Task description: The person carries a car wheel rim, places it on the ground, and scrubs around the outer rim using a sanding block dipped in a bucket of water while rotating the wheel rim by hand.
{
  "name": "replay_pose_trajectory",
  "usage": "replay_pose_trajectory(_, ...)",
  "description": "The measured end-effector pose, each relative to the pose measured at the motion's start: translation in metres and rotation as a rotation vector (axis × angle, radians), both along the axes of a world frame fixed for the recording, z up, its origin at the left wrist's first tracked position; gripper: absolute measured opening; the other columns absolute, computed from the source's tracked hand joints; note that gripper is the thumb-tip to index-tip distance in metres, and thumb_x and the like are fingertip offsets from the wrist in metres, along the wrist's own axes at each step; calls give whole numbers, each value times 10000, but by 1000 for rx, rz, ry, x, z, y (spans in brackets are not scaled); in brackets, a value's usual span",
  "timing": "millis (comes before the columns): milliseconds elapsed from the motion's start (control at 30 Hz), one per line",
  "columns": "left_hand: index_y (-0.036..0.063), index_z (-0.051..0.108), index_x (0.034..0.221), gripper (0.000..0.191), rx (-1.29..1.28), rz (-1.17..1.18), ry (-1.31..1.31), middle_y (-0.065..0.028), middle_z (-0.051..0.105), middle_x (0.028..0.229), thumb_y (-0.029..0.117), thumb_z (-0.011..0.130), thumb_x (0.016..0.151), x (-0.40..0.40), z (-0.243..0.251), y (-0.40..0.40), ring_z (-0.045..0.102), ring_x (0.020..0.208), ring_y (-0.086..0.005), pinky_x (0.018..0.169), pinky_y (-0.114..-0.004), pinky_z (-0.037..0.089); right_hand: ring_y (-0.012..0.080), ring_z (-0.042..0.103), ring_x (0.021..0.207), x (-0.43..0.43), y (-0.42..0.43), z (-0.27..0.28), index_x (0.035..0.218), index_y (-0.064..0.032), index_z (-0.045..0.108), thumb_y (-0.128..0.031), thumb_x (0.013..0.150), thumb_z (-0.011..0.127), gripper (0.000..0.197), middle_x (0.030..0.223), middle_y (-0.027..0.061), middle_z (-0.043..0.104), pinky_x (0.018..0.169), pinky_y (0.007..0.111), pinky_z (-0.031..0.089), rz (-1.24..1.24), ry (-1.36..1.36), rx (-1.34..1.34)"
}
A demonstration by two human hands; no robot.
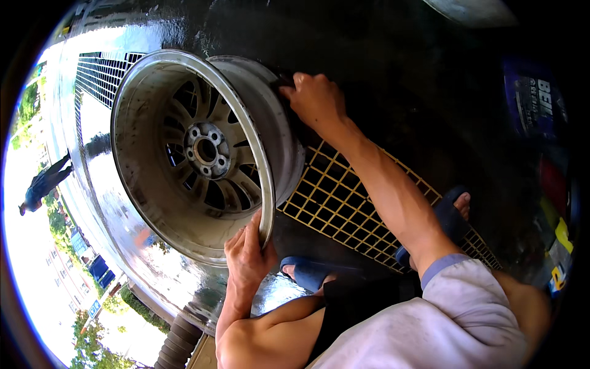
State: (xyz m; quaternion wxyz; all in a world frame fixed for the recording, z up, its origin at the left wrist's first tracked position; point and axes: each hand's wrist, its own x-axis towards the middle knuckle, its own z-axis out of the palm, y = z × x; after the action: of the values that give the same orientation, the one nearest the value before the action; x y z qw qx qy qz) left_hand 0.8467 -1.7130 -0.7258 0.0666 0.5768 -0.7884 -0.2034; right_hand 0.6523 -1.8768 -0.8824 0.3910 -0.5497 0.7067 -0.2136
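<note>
A bare alloy wheel [206, 226] stands before me with its hollow back side towards me, showing the spokes and bolt holes inside. Grime and dark specks mark the barrel. My left hand [248, 258] grips the near lip, with the thumb outside and the fingers over the edge. At the far end of the wheel, on its outer side, my right hand [317, 99] is curled around a dark object [286, 82], too dim to name. Part of that object is hidden by the fingers.
Yellow floor grating [334, 193] runs under the wheel and by my feet in blue slippers [306, 272]. More grating [103, 71] lies at upper left on wet, shiny floor. A purple container with writing [530, 101] is at right. A person [44, 187] stands outside; ribbed dark tubing [177, 343] is below.
</note>
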Motion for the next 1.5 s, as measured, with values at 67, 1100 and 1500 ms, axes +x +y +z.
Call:
replay_pose_trajectory(67,-38,669,1137,295,9,-11,34,-187,661,722,-45,690,843,-3,0,-2,673,609,-337,566,-367,523,413,727,821,1,-38,-1,955,-47,719,-404,934,677,360,867,228,724,691,471,589,-13,0,-107)
replay_pose_trajectory(1100,-112,658,1108,325,22,-77,-6,-162,643,678,-81,684,786,0,2,-7,637,540,-281,520,-339,497,341,745,748,-1,-59,-12,928,-34,679,-398,953,648,366,807,159,724,599,459,602,223,142,-326)
replay_pose_trajectory(1500,-98,645,1161,490,87,-65,-55,-186,673,856,-43,652,674,11,5,-2,671,663,-296,615,-354,542,277,719,701,26,-103,-22,1015,-76,640,-357,1013,572,289,847,113,710,602,373,587,365,103,-443)
